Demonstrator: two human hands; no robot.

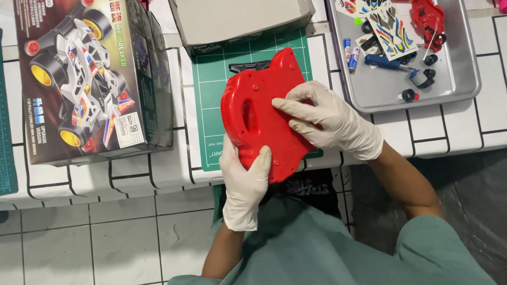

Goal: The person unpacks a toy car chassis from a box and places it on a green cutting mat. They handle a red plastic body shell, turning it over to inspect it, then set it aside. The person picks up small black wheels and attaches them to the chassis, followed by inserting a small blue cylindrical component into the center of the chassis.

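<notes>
Red plastic shell: held over the green cutting mat, long axis running away from the person.
Right hand: gloved, fingers spread flat across the shell's right flank, the nearer hand to its middle.
Left hand: gloved, clasped on the shell's near end from beneath.

You get bright, even overhead light with only soft shadows. The metal tray shows mild sheen, and the red plastic shell carries small glossy highlights. Focus stays sharp; straight lines bend slightly near the edges.
</notes>
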